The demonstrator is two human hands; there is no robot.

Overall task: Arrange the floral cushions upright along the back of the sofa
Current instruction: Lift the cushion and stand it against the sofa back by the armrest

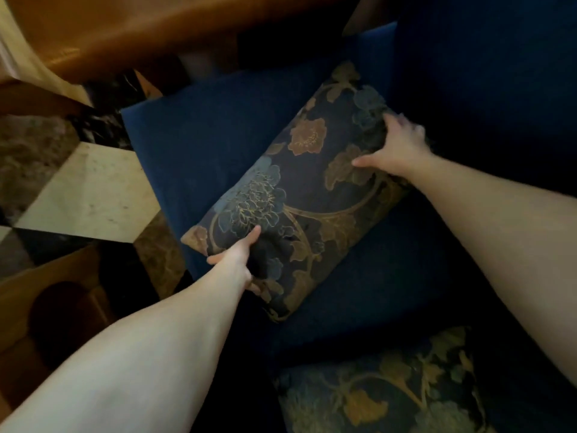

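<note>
A second floral cushion (384, 392) lies nearest, on the sofa seat (374, 292). Beyond it, the left hand (235, 260) pinches the near end of the floral cushion (299, 189) and the right hand (396, 148) clasps its far edge. Its long axis runs diagonally from near-left towards the sofa back (484, 73). This looks like step 1: next, tip it upright against that back.

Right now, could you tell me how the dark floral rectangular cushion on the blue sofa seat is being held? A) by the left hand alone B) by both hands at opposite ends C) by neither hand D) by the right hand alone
B: the left hand grips the near end of the dark floral rectangular cushion and the right hand grips the far end.
</note>
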